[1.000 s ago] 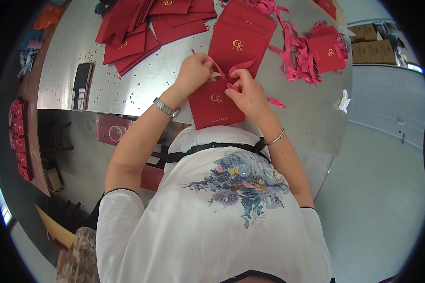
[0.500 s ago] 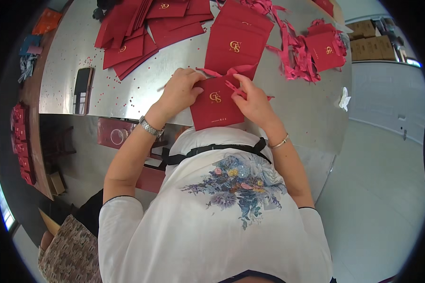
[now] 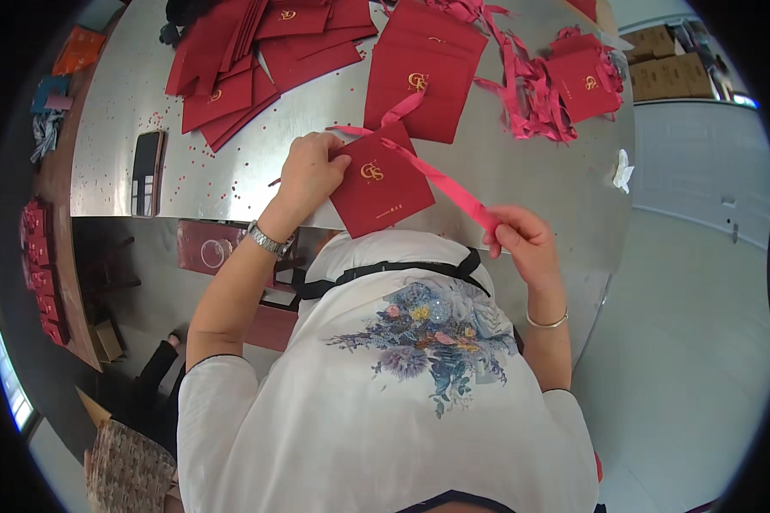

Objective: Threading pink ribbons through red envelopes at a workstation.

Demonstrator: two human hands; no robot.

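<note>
"One red card (image 3: 381, 198) is at the near edge of the table (image 3: 241, 195), turned askew, its gold emblem facing up. I can't tell from my end whether it lies flat or is slightly lifted."

"And the hands?"

"Both are holding something. The left hand (image 3: 310, 177) grips the card's left edge, thumb on the front face. The right hand (image 3: 522, 245) is out to the right, fingers pinched narrow on the end of a pink ribbon (image 3: 452, 190). I see that ribbon run straight from the card's upper part to the fingertips."

"What do you have just beyond the card?"

"A fanned stack of red cards (image 3: 417, 109), with a strip of pink ribbon crossing in front of it in my view. To the far right, I get a ribbon tangle (image 3: 530, 104) beside another red piece (image 3: 576, 88)."

"And the left side?"

"A loose pile of red folders (image 3: 310, 58) at the far left; nearer, a phone (image 3: 146, 167) by the table's edge. Over on the right edge, I make out a white scrap (image 3: 623, 171), and past the table, brown cartons (image 3: 672, 79)."
</note>
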